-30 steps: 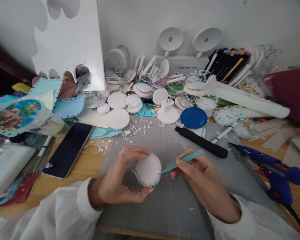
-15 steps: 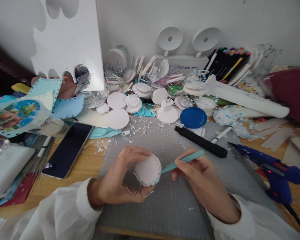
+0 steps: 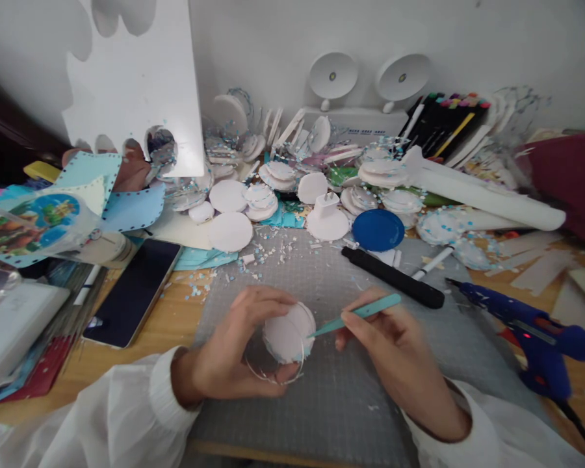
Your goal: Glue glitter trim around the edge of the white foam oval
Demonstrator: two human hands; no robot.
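My left hand is curled round a small white foam disc, holding it tilted above a grey cutting mat. A thin clear ring or film curls under the disc. My right hand pinches teal tweezers, whose tips touch the disc's right edge. Both wrists are in white sleeves.
A black phone lies left of the mat. A blue glue gun sits at the right, a black pen-like tool and blue lid behind the mat. Several white foam discs, paper scraps and markers crowd the back.
The disc has turned slightly in my left hand and the clear ring beneath it shows more. The tweezers stay at its right edge.
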